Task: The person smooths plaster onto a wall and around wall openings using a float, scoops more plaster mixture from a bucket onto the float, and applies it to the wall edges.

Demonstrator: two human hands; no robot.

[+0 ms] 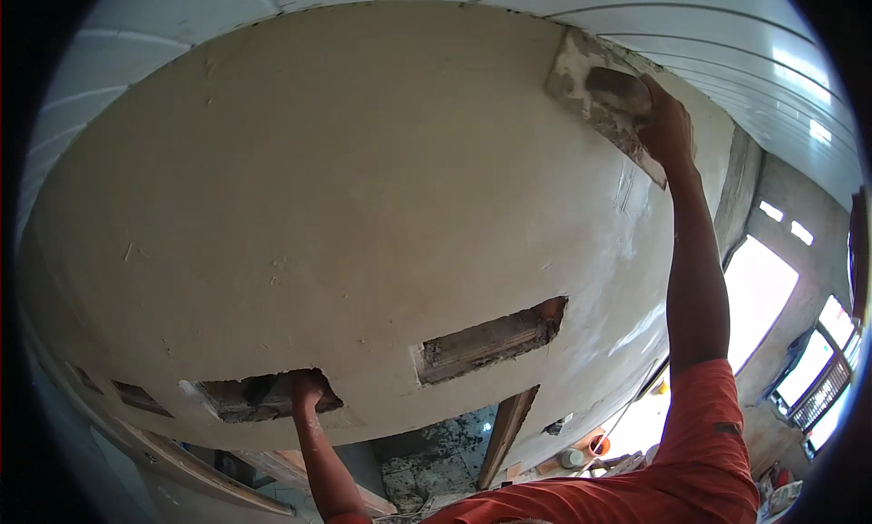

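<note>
High on the right, my right hand (668, 124) is closed round the dark handle of a plastering trowel (576, 74). The trowel's wide blade is smeared with pale plaster and lies against the plastered wall (363, 179), close under the ceiling. Below the blade, a wet, shiny patch with ridges marks the wall. Lower left, my left hand (310, 390) reaches into a rectangular opening (238, 395) in the wall, at its right end. The fingers of that hand are hidden inside, so I cannot see whether they grip anything.
Another rectangular opening (490, 344) with rough edges lies to the right of my left hand. White ceiling panels (690, 15) meet the wall's top. A wooden door frame (509, 433) stands below. An orange bucket (599, 443) and a window (817, 365) are at the lower right.
</note>
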